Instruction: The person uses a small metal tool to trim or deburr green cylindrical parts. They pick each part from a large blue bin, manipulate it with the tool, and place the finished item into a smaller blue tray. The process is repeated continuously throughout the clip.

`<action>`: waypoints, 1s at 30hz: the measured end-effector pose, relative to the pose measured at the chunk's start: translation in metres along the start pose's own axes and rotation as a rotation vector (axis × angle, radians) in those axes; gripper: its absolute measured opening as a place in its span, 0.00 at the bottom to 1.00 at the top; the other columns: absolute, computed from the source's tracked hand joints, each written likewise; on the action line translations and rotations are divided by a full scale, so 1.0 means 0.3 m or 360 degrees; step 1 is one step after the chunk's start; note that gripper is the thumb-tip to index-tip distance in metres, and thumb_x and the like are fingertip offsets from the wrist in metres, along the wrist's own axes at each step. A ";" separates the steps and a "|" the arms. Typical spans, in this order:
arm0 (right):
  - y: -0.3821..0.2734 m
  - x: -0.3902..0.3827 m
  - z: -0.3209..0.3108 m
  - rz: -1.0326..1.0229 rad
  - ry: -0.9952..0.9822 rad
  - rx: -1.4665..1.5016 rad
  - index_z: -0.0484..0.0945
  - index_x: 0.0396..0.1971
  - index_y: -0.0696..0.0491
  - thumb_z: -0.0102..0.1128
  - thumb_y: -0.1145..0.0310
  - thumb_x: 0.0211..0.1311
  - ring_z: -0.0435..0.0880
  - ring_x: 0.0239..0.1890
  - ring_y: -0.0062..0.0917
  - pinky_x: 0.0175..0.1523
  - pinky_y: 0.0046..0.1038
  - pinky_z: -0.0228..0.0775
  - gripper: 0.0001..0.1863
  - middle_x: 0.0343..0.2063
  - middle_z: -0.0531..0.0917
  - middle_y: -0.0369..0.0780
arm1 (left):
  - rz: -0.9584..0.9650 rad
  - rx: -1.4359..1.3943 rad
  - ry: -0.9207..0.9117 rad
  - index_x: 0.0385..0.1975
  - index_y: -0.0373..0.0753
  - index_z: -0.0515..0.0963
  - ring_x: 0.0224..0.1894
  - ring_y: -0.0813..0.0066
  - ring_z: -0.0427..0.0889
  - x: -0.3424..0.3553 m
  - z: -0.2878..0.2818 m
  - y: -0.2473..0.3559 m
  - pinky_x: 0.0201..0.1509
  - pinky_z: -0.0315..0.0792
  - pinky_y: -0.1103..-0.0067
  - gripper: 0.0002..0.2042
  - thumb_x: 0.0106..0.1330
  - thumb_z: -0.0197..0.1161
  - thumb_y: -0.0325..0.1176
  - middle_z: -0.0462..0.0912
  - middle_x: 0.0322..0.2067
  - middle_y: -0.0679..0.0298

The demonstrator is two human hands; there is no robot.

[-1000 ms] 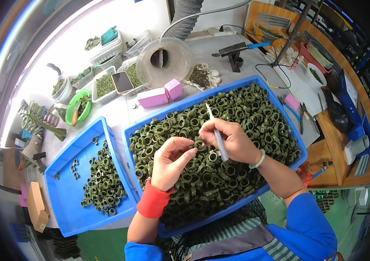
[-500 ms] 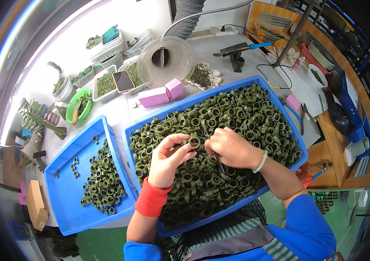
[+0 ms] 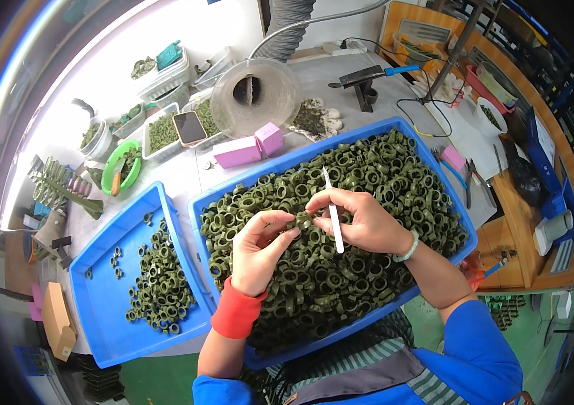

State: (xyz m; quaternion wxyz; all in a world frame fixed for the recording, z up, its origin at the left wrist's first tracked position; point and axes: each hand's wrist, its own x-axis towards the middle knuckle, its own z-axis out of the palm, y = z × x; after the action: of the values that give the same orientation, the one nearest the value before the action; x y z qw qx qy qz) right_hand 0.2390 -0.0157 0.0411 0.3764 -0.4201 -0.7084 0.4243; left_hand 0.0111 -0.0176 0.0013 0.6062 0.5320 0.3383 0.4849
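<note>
The bench [image 3: 368, 88] is taken up at its near edge by a big tray [image 3: 233, 196], heaped with green rings [image 3: 381, 169]; a small tray [image 3: 98, 317] with a thinner pile [image 3: 159, 283] is set just beside it toward the left corner. A clear dome [image 3: 256, 98] and two pink blocks [image 3: 250, 148] are seen toward the far edge.

Both hands are held over the middle of the big tray. One ring [image 3: 302, 219] is pinched between thumb and fingers of the left hand [image 3: 263, 253], palm turned inward, wrist banded in red and bent up from the near edge. A white pick [image 3: 332, 209] is gripped by the closed fingers of the right hand [image 3: 361, 223], its upper end pointed to the far edge, its lower end lying across the palm; the right fingertips are also brought against the ring.

The ring could be dropped back into the heap and lost among its like, should the light pinch slip under the pick's push. A fingertip might be pricked if the pick skids off the curved surface
</note>
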 end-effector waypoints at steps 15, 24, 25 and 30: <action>0.006 -0.011 0.060 -0.0133 0.0174 0.0111 0.80 0.42 0.56 0.70 0.76 0.62 0.85 0.37 0.17 0.42 0.23 0.78 0.10 0.35 0.84 0.34 | 0.0137 0.0175 0.0053 0.42 0.30 0.79 0.53 0.72 0.81 -0.007 0.029 0.022 0.57 0.78 0.77 0.08 0.66 0.63 0.15 0.79 0.52 0.59; 0.023 -0.007 0.074 -0.0537 0.0332 -0.0441 0.81 0.40 0.53 0.74 0.77 0.55 0.87 0.37 0.30 0.42 0.29 0.80 0.14 0.36 0.86 0.39 | 0.0042 -0.0236 0.0052 0.48 0.32 0.79 0.56 0.67 0.82 -0.008 0.035 0.026 0.58 0.82 0.72 0.11 0.67 0.63 0.17 0.77 0.58 0.55; 0.022 -0.008 0.074 -0.0548 0.0326 -0.0461 0.81 0.40 0.53 0.74 0.77 0.54 0.87 0.37 0.31 0.42 0.30 0.80 0.14 0.36 0.86 0.39 | 0.0016 -0.0265 0.0066 0.47 0.31 0.80 0.56 0.68 0.81 -0.009 0.036 0.027 0.58 0.81 0.73 0.11 0.66 0.63 0.16 0.78 0.57 0.55; 0.024 -0.008 0.074 -0.0601 0.0299 -0.0458 0.81 0.40 0.53 0.74 0.78 0.54 0.87 0.39 0.33 0.43 0.30 0.81 0.15 0.38 0.86 0.39 | 0.0029 -0.0275 0.0068 0.45 0.29 0.81 0.56 0.68 0.81 -0.008 0.028 0.023 0.60 0.78 0.75 0.10 0.66 0.65 0.16 0.79 0.55 0.55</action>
State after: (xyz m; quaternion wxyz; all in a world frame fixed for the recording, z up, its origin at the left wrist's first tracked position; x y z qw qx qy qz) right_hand 0.2223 -0.0220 0.0261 0.4495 -0.3672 -0.7892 0.2005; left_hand 0.0166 -0.0229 0.0096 0.6380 0.4703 0.3033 0.5289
